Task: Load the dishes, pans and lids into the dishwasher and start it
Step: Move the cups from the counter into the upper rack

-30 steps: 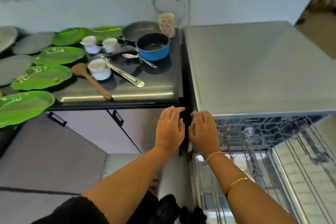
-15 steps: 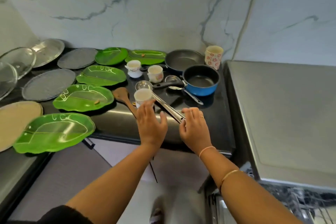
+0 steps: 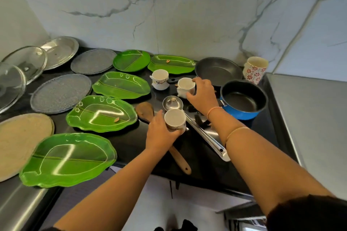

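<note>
Two white cups are gripped on the black counter (image 3: 131, 144). The front cup (image 3: 175, 121) is clasped by the left hand (image 3: 161, 135), fingers curled tight round its near side, just beside the ladle (image 3: 172, 102) and the wooden spatula (image 3: 144, 110). The rear cup (image 3: 185, 86) is wrapped by the right hand (image 3: 203, 93), fingers closed on its right wall, between a third cup (image 3: 160, 78) and the blue saucepan (image 3: 244, 99). Whether either cup is lifted cannot be told.
</note>
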The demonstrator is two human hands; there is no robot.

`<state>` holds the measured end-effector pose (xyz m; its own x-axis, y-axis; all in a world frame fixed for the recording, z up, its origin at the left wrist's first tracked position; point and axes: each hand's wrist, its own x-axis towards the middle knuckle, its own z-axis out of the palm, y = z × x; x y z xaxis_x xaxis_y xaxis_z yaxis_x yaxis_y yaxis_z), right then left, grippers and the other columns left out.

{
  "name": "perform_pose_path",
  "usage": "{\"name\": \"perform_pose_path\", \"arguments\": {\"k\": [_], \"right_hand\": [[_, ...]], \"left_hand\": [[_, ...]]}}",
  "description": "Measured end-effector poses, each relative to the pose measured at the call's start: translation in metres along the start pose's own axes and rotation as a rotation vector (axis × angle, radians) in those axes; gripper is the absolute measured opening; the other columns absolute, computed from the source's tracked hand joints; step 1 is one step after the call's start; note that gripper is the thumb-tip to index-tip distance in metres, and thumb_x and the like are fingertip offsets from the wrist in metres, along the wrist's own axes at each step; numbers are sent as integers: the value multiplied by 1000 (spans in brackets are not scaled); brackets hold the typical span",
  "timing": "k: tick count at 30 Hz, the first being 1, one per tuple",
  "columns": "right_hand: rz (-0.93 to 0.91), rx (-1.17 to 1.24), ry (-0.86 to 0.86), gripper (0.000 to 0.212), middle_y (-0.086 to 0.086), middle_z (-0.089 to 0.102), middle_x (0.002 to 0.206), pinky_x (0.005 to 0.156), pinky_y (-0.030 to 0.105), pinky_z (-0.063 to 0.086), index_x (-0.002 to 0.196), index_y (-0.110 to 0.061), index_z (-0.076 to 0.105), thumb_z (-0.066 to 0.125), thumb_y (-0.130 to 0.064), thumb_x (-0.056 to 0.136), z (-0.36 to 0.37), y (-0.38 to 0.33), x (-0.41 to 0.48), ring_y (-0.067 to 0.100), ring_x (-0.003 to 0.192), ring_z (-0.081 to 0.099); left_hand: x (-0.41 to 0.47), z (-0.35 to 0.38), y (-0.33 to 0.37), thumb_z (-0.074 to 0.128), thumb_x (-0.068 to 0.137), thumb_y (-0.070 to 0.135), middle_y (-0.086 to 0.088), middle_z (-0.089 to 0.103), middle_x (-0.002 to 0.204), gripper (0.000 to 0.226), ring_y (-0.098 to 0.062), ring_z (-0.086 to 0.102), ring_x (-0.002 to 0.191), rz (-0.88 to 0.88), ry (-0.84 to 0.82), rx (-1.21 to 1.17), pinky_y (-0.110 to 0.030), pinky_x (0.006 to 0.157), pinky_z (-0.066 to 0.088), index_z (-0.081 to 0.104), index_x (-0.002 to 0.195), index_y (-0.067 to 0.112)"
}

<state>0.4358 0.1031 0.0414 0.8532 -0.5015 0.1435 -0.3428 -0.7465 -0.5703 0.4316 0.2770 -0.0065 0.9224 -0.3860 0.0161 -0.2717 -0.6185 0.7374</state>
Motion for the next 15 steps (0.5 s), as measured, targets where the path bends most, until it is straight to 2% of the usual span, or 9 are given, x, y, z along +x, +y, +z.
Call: {"name": "perform_pose_path", "arguments": {"k": [2, 5, 10, 15], "right_hand": [[48, -124, -132, 50, 20, 40, 131, 99, 42, 37, 137, -17, 41, 52, -29, 90, 6, 2, 15, 37, 119, 41], [59, -283, -220, 42, 21, 48, 124, 92, 42, 41, 132, -16, 45, 45, -30, 93, 16, 2, 25, 39, 114, 47], [78, -260, -155, 25, 16, 62, 109, 82, 38, 46, 110, -7, 58, 48, -23, 94, 24, -1, 32, 33, 102, 57], [-31, -172, 4, 24, 14, 64, 101, 79, 39, 47, 104, -7, 60, 47, -26, 97, 15, 1, 25, 30, 95, 59]], "left_hand": [[5, 0, -3, 78, 62, 46, 2, 58, 113, 65, -18, 52, 109, 44, -9, 13, -35, 88, 45, 51, 115, 21], [10, 1, -4, 78, 59, 49, 7, 60, 110, 65, -14, 53, 106, 78, -27, 34, -31, 86, 46, 55, 114, 24], [11, 2, -7, 78, 58, 51, 7, 58, 110, 67, -14, 52, 107, 38, -27, 17, -33, 87, 47, 55, 115, 24], [4, -1, -4, 81, 62, 44, 6, 54, 113, 67, -13, 48, 110, 14, 38, -32, -30, 91, 45, 50, 117, 21]]}}
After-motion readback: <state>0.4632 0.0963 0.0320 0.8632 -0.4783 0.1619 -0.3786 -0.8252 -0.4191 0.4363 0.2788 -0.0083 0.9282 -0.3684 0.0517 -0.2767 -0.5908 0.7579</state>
